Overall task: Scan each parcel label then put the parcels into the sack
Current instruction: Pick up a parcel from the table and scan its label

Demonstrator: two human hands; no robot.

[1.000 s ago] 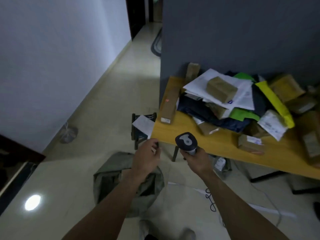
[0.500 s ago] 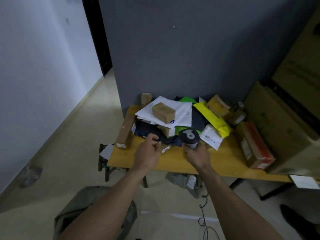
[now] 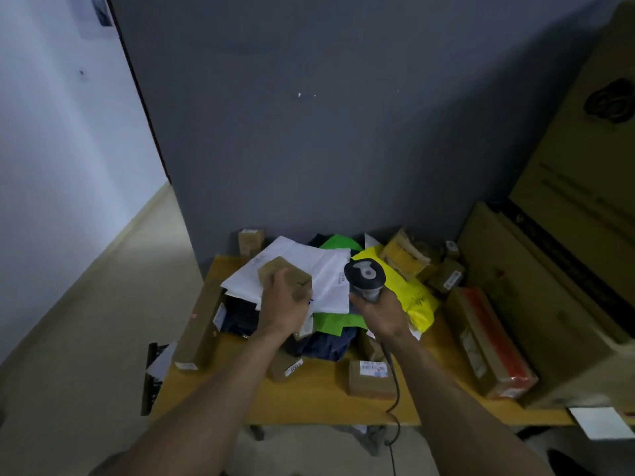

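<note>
Parcels [image 3: 330, 321] heap on the worktop [image 3: 319, 400] under both grips. My left grip [image 3: 283, 304] holds a small brown box [image 3: 271, 267] atop a white mailer [image 3: 326, 269]; my right grip [image 3: 381, 310], just beside it, clasps the scanner [image 3: 364, 274].

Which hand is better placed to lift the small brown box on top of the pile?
Left. The left hand grips the small brown box; the right hand is busy holding the barcode scanner.
</note>
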